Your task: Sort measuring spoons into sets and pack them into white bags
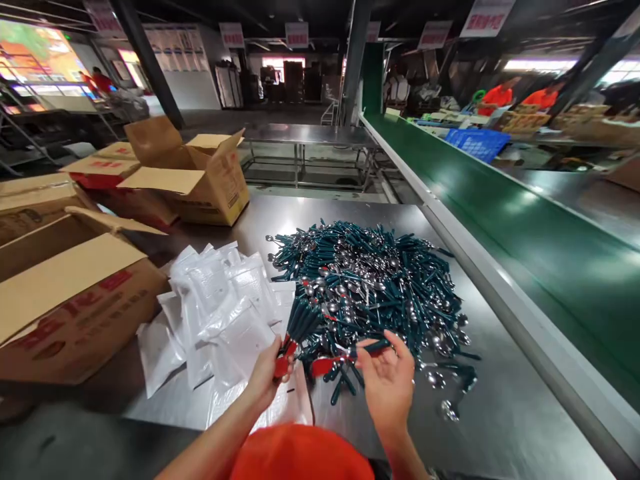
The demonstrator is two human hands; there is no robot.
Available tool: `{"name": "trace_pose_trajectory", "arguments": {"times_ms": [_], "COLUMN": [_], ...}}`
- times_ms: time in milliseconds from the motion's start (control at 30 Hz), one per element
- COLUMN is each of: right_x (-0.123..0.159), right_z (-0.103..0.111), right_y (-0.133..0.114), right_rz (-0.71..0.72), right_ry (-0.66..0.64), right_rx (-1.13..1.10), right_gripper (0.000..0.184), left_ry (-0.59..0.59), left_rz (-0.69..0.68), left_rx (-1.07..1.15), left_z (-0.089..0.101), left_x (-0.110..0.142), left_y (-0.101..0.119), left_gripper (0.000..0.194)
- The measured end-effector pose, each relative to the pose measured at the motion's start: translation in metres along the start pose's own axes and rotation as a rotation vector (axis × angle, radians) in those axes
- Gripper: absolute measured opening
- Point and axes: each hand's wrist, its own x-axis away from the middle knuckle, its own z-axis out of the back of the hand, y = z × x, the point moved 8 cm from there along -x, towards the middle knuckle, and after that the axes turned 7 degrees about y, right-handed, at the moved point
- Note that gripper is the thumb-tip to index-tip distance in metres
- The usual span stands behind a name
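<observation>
My left hand (266, 375) is closed around a bundle of spoons (303, 320), their dark green handles pointing up and away and their shiny bowls looking red near my fingers. Between the thumb and fingers of my right hand (389, 388) is a single spoon (325, 366), held sideways with its red-looking bowl towards the left hand. Just beyond both hands spreads a large heap of green-handled metal spoons (370, 267) on the steel table (500, 400). White plastic packets (235, 333) lie piled to the left of my left hand, some partly under my forearm.
Open cardboard boxes (75, 313) stand on the left, with another open carton (220, 183) behind the packets. A green conveyor belt (530, 193) runs along the right side. Beyond it are a blue crate (477, 143) and people in orange at other tables.
</observation>
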Motion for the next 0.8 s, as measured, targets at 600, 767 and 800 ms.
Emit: {"name": "trace_pose_trajectory", "arguments": {"times_ms": [600, 767, 800], "right_x": [0.01, 0.003, 0.003], "right_z": [-0.033, -0.043, -0.044], "right_y": [-0.024, -0.049, -0.054], "right_rz": [-0.105, 0.178, 0.244], "right_ry": [-0.086, -0.436, -0.491], "right_rx": [0.059, 0.255, 0.283], "right_gripper": [0.056, 0.058, 0.055], "left_ry": [-0.165, -0.31, -0.322], "left_rz": [0.068, -0.053, -0.077], "left_rx": [-0.185, -0.315, -0.337], "left_z": [-0.021, -0.029, -0.03], "left_x": [0.028, 0.027, 0.027], "left_y": [-0.024, -0.023, -0.021], "left_gripper": [0.049, 0.053, 0.054]}}
